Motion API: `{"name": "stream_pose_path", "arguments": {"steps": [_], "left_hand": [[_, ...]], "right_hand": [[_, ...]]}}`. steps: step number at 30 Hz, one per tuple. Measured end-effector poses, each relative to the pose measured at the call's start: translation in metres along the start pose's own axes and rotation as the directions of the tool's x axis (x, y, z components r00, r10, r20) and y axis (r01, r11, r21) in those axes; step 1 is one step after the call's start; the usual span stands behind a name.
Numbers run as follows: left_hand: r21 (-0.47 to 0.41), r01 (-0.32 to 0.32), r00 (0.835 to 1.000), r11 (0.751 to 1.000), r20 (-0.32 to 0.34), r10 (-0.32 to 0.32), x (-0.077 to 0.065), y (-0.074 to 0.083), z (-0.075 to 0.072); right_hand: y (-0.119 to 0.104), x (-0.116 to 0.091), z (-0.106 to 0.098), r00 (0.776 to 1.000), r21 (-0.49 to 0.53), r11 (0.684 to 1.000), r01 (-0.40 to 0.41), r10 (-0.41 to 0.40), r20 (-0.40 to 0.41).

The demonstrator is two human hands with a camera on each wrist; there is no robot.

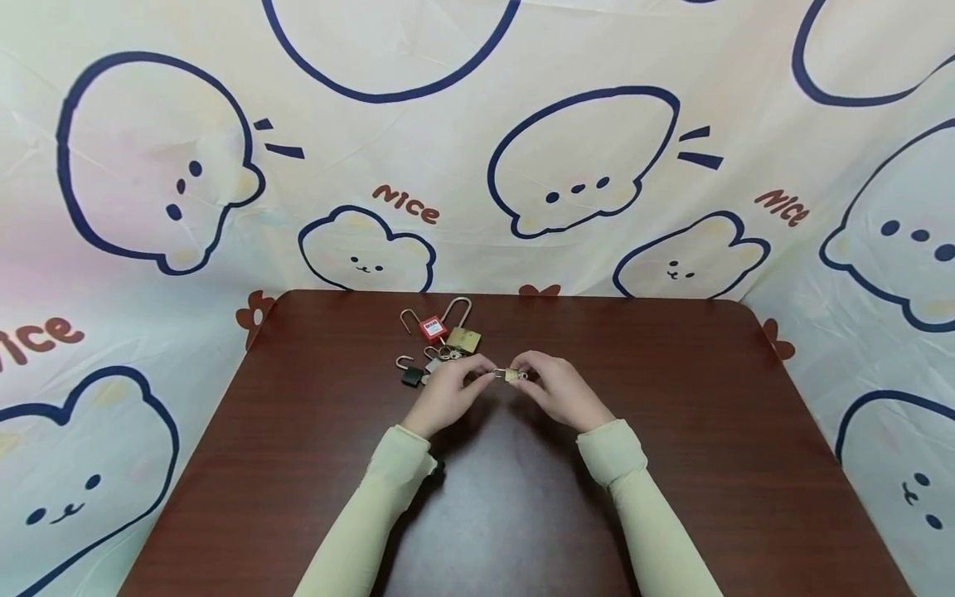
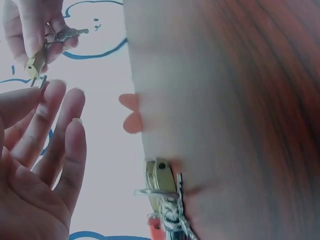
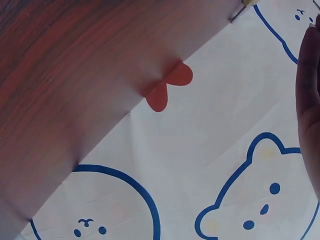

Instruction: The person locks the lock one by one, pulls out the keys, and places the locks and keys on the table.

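Above the table, a small brass padlock [image 1: 511, 375] is held between both hands. My right hand [image 1: 561, 388] pinches its body, and small keys [image 2: 67, 34] on a ring hang by that hand in the left wrist view. The thumb and index finger of my left hand [image 1: 449, 391] pinch the metal shackle [image 2: 39, 81], with the other fingers spread. Whether the shackle is locked into the body cannot be told. In the right wrist view only a corner of the padlock [image 3: 246, 6] and the edge of the right hand [image 3: 308, 85] show.
Just beyond the left hand lie several padlocks: a red one [image 1: 433, 329], a large brass one [image 1: 464, 340], a black one [image 1: 412, 377] and a grey one [image 1: 433, 365] partly hidden, with keys among them. The dark wooden table [image 1: 686, 414] meets a printed cloth [image 1: 462, 149] at its back edge.
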State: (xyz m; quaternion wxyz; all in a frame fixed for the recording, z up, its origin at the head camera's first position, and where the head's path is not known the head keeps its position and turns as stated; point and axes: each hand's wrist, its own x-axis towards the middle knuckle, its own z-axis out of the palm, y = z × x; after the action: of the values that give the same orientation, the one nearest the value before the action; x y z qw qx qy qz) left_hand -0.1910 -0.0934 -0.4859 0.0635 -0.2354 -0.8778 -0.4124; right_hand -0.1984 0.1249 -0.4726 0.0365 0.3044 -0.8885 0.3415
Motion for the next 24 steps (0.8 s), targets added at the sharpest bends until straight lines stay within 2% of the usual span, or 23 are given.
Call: {"name": "stream_pose_path", "arguments": {"steps": [3, 5, 8, 12, 14, 20, 24], "left_hand": [[-0.121, 0.011, 1.000, 0.993, 0.024, -0.008, 0.001, 0.002, 0.001], [-0.226, 0.041, 0.998, 0.973, 0.048, -0.031, 0.000, 0.004, 0.002], [-0.406, 0.111, 0.993, 0.907, 0.088, -0.083, 0.001, 0.006, 0.004], [-0.543, 0.169, 0.985, 0.823, 0.111, -0.130, 0.002, 0.009, 0.006], [-0.555, 0.177, 0.984, 0.813, 0.103, -0.144, 0.002, 0.012, 0.005], [-0.526, 0.180, 0.983, 0.831, 0.069, -0.169, 0.001, 0.034, -0.005], [-0.562, 0.178, 0.982, 0.808, 0.043, -0.186, 0.000, 0.043, -0.009]], "right_hand": [[-0.001, -0.002, -0.003, 1.000, 0.013, 1.000, 0.004, -0.004, -0.016], [-0.002, -0.003, -0.005, 1.000, 0.017, 1.000, 0.008, -0.007, -0.015], [-0.002, -0.004, -0.009, 1.000, 0.011, 1.000, 0.011, -0.011, -0.007], [-0.003, -0.005, -0.011, 0.999, 0.019, 0.999, 0.040, -0.039, -0.024], [-0.003, -0.005, -0.011, 0.998, 0.035, 0.998, 0.054, -0.053, -0.036], [-0.004, -0.007, -0.012, 0.998, 0.099, 0.994, 0.041, -0.036, -0.052], [-0.005, -0.007, -0.013, 0.998, 0.152, 0.988, 0.022, -0.012, -0.062]]}}
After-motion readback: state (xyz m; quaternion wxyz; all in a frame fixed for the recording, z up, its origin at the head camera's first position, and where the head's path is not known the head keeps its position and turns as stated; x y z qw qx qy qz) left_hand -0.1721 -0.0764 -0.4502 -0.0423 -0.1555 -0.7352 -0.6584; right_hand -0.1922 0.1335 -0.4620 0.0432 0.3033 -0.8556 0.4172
